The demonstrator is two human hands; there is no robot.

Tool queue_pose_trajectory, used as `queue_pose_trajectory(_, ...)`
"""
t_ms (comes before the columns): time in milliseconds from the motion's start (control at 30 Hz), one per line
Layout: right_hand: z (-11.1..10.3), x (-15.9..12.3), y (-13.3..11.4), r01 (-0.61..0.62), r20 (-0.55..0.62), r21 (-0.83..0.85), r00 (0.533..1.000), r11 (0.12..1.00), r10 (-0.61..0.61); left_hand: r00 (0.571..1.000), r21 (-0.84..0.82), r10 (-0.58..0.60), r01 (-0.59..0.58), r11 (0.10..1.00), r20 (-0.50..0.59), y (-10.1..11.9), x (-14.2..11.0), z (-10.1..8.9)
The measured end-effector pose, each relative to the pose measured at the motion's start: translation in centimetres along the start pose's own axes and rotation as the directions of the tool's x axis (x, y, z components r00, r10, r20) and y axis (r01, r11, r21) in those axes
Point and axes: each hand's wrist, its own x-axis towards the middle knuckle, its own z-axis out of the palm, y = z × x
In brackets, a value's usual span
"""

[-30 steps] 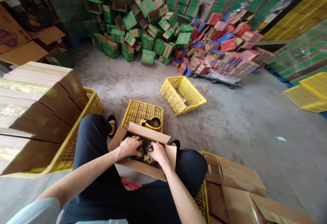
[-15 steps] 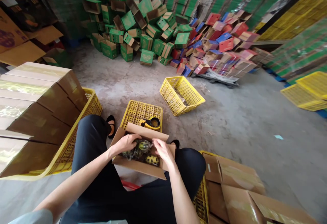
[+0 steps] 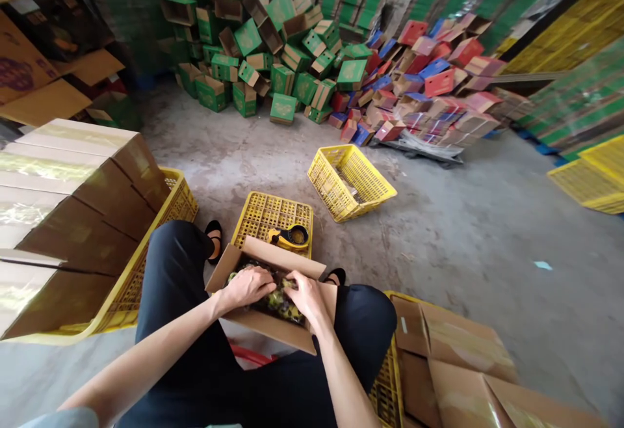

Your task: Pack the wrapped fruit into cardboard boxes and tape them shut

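Note:
An open cardboard box [image 3: 266, 330] sits between my knees with its flaps spread. Inside lie round yellow-green items [image 3: 287, 309] with dark spots, too small to name, under crinkled clear plastic film [image 3: 279, 294]. My left hand [image 3: 251, 285] reaches in from the left, its bent fingers pressed together on the film. From the right, my right hand [image 3: 303, 293] pinches the film with its fingertips. My hands hide part of the contents.
A tape dispenser [image 3: 292, 237] lies on an upturned yellow crate [image 3: 256, 210] just ahead. Another yellow crate [image 3: 375, 187] stands beyond it. Cardboard boxes fill crates at left [image 3: 73, 220] and right [image 3: 463, 343]. Green cartons [image 3: 283, 109] and red-blue cartons [image 3: 439, 83] are heaped behind.
Both hands have moved deeper over the contents. The film, earlier raised between the hands, now lies lower and covers the yellow items. The view has shifted slightly.

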Motion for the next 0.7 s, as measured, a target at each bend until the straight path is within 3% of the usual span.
queue_pose_trajectory(100, -1.5, -1.5, 0.7, 0.076, -0.068, 0.208, 0.996, 0.975, -0.063, 0.994, -0.167, -0.078, 0.09, 0.982, 0.075, -0.2, 0.5, -0.9)
queue_pose_trajectory(200, -2.0, -2.5, 1.2, 0.135, -0.095, 0.539, 0.99, 0.831, -0.1, 0.993, -0.367, -0.083, 0.106, 0.924, 0.079, 0.3, 1.4, -1.4)
queue_pose_trajectory(300, -2.0, -2.8, 0.9, 0.107, -0.058, 0.703, 0.994, 0.703, -0.094, 0.988, -0.491, -0.002, 0.078, 0.868, 0.154, 0.9, 2.2, -1.8)
queue_pose_trajectory(400, -2.2, -2.6, 0.5, 0.021, 0.007, 0.771, 0.999, 0.636, -0.041, 0.981, -0.511, -0.087, 0.164, 0.844, 0.172, 0.8, 2.6, -2.2)
queue_pose_trajectory(467, -2.3, -2.5, 0.4, -0.046, 0.067, 0.692, 0.998, 0.72, 0.0, 0.969, -0.468, -0.193, 0.244, 0.849, 0.154, 0.3, 2.4, -2.3)
queue_pose_trajectory(533, -1.9, -2.3, 0.3, -0.093, 0.193, 0.474, 0.981, 0.876, -0.001, 0.964, -0.401, -0.215, 0.262, 0.878, 0.159, -0.1, 2.0, -2.2)
queue_pose_trajectory(633, -0.4, -1.9, -0.5, -0.064, 0.386, 0.13, 0.922, 0.989, 0.009, 0.973, -0.284, -0.097, 0.156, 0.946, 0.21, -0.1, 1.7, -1.6)
queue_pose_trajectory(700, 0.8, -1.6, -1.3, -0.062, 0.366, -0.001, 0.929, 0.998, 0.058, 0.978, -0.244, -0.029, 0.08, 0.967, 0.206, 0.3, 1.6, -1.1)
